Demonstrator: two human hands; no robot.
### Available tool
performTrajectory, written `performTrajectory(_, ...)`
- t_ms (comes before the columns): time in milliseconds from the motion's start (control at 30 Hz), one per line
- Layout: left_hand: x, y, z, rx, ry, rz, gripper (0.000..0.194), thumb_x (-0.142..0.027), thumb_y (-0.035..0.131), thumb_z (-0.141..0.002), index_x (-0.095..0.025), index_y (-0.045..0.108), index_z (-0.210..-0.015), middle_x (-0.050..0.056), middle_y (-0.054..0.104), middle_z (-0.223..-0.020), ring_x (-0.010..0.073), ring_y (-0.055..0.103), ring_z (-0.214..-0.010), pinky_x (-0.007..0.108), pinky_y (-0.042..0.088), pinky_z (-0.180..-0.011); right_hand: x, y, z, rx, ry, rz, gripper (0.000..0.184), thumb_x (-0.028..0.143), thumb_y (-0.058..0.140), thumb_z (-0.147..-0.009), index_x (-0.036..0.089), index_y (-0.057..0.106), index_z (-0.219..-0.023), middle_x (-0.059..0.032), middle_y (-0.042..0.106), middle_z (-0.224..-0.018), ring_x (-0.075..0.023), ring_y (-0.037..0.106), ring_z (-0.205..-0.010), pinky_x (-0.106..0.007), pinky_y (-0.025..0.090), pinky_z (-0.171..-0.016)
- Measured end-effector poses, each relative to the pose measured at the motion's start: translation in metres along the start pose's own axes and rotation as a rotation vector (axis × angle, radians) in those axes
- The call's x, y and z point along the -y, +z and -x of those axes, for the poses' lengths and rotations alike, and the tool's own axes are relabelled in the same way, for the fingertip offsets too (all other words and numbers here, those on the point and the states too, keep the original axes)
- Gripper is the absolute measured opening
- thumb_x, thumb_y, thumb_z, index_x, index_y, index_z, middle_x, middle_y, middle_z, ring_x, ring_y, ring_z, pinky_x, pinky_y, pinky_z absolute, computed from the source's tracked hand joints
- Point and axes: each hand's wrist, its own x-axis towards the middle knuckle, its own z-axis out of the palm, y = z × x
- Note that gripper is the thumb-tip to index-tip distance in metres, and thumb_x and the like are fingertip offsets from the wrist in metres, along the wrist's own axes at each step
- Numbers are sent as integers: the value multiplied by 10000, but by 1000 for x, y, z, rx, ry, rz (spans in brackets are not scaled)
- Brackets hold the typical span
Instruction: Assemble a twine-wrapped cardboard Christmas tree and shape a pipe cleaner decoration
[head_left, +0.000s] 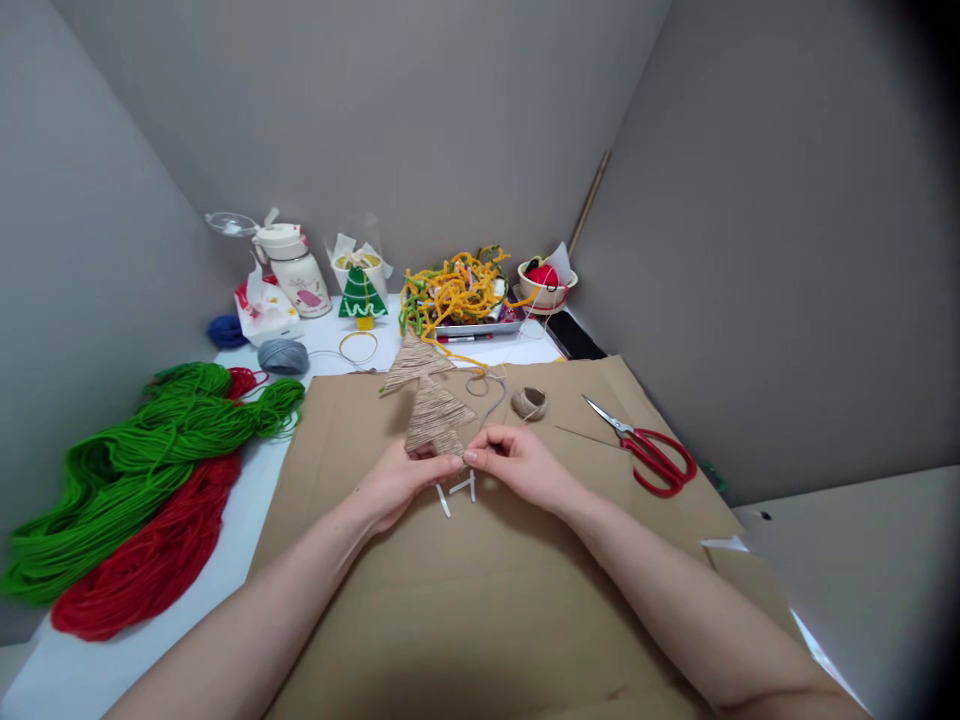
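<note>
A tree shape wrapped in brown twine (436, 408) stands tilted above the cardboard, held near its trunk. My left hand (409, 478) grips the lower left of the trunk, thumb across its front. At the trunk's lower right corner, my right hand (514, 462) pinches with thumb and forefinger; whether a twine end lies in that pinch is too small to tell. Small white strips (444, 502) lie on the cardboard just below the hands. A small ball of twine (530, 403) rests behind my right hand. Red-handled scissors (652, 455) lie to the right, blades partly apart.
A cardboard sheet (450, 620) covers most of the white table. Green yarn (150, 430) and red yarn (161, 550) lie at left. Along the back are a white bottle (298, 275), a green tree ornament (362, 293), a tray of yellow yarn (457, 290) and a bowl (551, 298).
</note>
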Motion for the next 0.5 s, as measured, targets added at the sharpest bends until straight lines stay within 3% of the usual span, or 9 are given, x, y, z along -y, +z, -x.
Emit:
performTrajectory(133, -1, 1, 0, -10, -21, 20, 322, -221, 755, -622, -169, 669, -927, 53, 675, -957, 171, 595, -864, 315, 437, -825, 2, -2, 1, 13, -50, 56, 244, 381, 593, -774, 140, 632, -765, 2, 572, -686, -96, 465, -619, -212, 359, -576)
performTrajectory(267, 2, 2, -1, -117, -19, 98, 256, -203, 765, -601, -178, 678, -841, 11, 667, -816, 113, 582, -722, 243, 443, -700, 5, -4, 1, -3, -116, 90, 271, 395, 515, -835, 155, 639, -813, -13, 583, -753, -112, 494, -682, -225, 389, -622)
performTrajectory(500, 3, 1, -3, -211, 32, 130, 247, -192, 779, -564, -163, 659, -777, 8, 652, -767, 112, 572, -684, 230, 437, -650, 5, -4, 0, -54, -219, 133, 199, 348, 565, -806, 170, 646, -843, -29, 586, -805, -138, 526, -749, -259, 416, -696)
